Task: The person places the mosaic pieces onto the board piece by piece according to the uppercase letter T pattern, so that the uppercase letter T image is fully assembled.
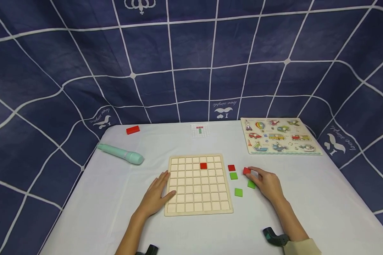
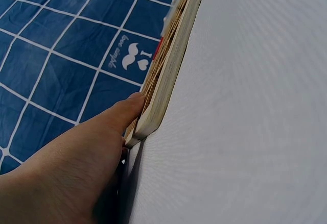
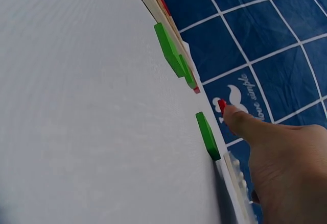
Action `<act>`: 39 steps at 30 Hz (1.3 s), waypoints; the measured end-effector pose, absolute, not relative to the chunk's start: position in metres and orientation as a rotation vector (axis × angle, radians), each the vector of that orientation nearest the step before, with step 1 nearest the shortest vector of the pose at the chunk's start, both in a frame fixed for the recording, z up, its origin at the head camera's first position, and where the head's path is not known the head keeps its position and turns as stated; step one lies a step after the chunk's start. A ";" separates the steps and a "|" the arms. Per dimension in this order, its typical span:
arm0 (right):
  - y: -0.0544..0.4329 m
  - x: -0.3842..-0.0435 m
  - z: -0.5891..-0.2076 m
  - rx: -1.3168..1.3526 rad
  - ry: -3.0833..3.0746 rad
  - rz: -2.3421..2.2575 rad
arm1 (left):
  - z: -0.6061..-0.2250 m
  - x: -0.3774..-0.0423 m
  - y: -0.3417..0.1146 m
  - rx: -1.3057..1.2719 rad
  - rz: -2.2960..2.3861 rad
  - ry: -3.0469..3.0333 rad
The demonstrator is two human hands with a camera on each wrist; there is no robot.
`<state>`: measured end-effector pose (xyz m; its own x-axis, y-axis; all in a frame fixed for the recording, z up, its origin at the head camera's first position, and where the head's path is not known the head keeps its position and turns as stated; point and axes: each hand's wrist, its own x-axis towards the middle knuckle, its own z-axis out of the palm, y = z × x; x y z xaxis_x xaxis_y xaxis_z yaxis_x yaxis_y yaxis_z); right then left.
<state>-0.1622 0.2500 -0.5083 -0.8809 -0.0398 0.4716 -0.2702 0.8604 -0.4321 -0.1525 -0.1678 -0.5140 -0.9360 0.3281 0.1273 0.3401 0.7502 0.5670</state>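
A square wooden grid board [image 1: 198, 214] lies on the table, with one red square tile [image 1: 203, 165] in a cell of its second row from the top. My left hand [image 1: 154, 195] rests at the board's left edge, thumb over the rim and fingers stretched along the side. Right of the board, my right hand [image 1: 268, 184] pinches another red square tile [image 1: 246, 171] between thumb and fingertips; the right wrist view shows it lifted off the cloth [image 3: 221, 105]. Just below that hand lies a green tile [image 1: 251, 184]. Nearer the board are a red tile [image 1: 231, 168] and two green tiles [image 1: 233, 176].
A small printed pattern card [image 1: 199, 131] lies at the back middle. At the back right is a picture puzzle board [image 1: 279, 136] with vehicles. On the left are a teal microphone-shaped object [image 1: 121, 153] and a red block [image 1: 132, 130]. A blue checked cloth [image 1: 191, 53] hangs behind.
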 end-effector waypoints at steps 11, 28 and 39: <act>0.220 -0.172 -0.506 0.339 -2.516 0.716 | -0.513 -0.151 -0.169 -0.559 -0.966 -2.914; 0.140 -0.190 -0.502 0.534 -2.504 0.771 | -0.512 -0.151 -0.169 -0.564 -1.003 -2.917; 0.108 -0.203 -0.502 0.575 -2.503 0.795 | -0.512 -0.151 -0.170 -0.548 -0.987 -2.926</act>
